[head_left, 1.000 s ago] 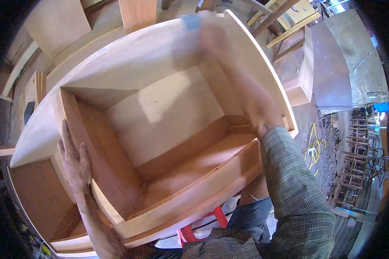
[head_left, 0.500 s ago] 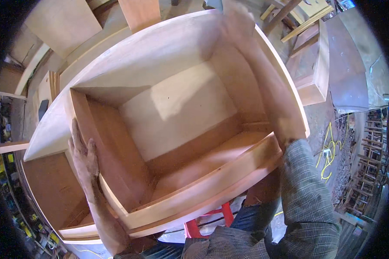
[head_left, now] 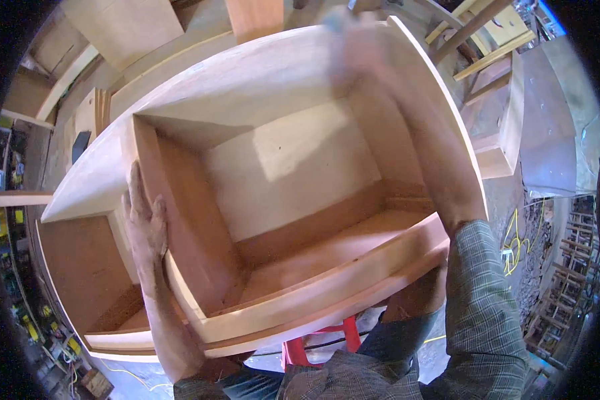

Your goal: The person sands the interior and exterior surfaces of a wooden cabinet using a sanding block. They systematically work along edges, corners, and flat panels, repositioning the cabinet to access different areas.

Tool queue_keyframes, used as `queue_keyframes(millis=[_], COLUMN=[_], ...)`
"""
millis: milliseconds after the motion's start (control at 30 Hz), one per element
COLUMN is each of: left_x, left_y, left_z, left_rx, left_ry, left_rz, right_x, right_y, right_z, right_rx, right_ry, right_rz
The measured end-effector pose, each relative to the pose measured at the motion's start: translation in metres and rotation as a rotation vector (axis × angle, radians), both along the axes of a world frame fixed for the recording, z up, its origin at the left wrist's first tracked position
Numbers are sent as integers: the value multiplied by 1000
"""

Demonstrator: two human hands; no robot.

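Observation:
A large wooden cabinet carcass (head_left: pixel 327 287) lies before me with its open side up, a divider panel (head_left: pixel 180 220) splitting it into compartments. My left hand (head_left: pixel 145 217) rests along the divider's edge on the left, fingers stretched out and thumb apart. Across the right side reaches my right arm, and my right hand (head_left: pixel 361 50) is at the upper part of the far panel (head_left: pixel 267 73). Motion blurs that hand. A small blue-grey piece (head_left: pixel 337 23) shows at its fingers; its kind is too smeared to make out.
Beyond the cabinet stand wooden panels (head_left: pixel 120 30) and, at the right, another wooden frame (head_left: pixel 503 150). A yellow cord (head_left: pixel 513 243) lies on the floor at the right, near a stack of slatted wood (head_left: pixel 567 280). Something red (head_left: pixel 297 351) is under the near edge.
My right hand has moved from the far rim inward and down along the far panel. The whole scene has shifted a little rightward in view. My left hand stays on the divider.

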State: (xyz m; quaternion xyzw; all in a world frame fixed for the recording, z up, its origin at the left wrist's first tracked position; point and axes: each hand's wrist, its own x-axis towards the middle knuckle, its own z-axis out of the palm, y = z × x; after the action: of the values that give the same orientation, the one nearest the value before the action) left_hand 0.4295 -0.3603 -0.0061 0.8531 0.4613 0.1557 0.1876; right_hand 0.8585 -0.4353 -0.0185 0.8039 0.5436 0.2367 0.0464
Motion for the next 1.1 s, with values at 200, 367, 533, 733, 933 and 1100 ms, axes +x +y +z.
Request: queue_keyframes(millis=[200, 367, 533, 733, 933, 1100], left_x=[8, -9, -1, 2, -1, -5], left_y=[-5, 4, -2, -1, 0, 3], left_z=[6, 4, 0, 0, 1, -6], left_rx=[-59, 41, -19, -23, -63, -8], left_ry=[18, -31, -22, -56, -77, -54], left_rz=[59, -39, 16, 18, 58, 3], right_x=[-28, -67, -68, -44, -38, -58], right_y=[37, 46, 38, 26, 24, 23], right_z=[-18, 11, 19, 23, 33, 19], right_rx=[16, -102, -229, -121, -194, -112], right_ry=[164, 108, 136, 174, 325, 196], right_rz=[-302, -207, -204, -196, -306, -257])
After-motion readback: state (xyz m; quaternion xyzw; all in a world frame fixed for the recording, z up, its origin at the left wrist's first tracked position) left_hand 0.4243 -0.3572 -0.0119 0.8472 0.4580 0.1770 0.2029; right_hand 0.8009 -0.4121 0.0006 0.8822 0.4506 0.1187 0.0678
